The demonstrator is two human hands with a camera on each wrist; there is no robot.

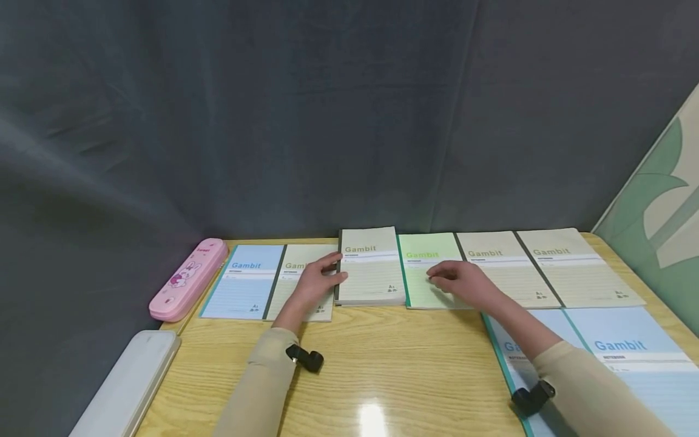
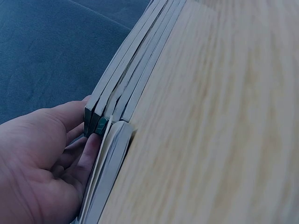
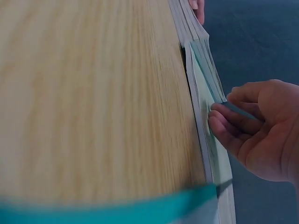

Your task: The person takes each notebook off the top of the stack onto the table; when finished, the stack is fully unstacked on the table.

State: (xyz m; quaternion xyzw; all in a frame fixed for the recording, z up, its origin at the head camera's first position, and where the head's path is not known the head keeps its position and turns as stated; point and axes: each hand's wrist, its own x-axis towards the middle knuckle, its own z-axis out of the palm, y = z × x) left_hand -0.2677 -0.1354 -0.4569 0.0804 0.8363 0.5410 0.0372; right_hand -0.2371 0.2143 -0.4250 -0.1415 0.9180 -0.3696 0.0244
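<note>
Here, stack (image 1: 372, 270) near desk's (image 1: 404, 364) far edge; left hand (image 1: 314, 284), fingers spread, touches its spine side. Right hand (image 1: 463, 281), fingers loosely bent, partly hides green notebook (image 1: 428, 247); contact hard to tell.

From here I observe both arms extended forward, the left forearm (image 1: 261, 376) and right forearm (image 1: 584, 382) converging. Left hand (image 1: 312, 285): thumb and forefinger extended, tips parted. Right hand (image 1: 461, 283): fingers loosely bent, thumb near the forefinger.
</note>
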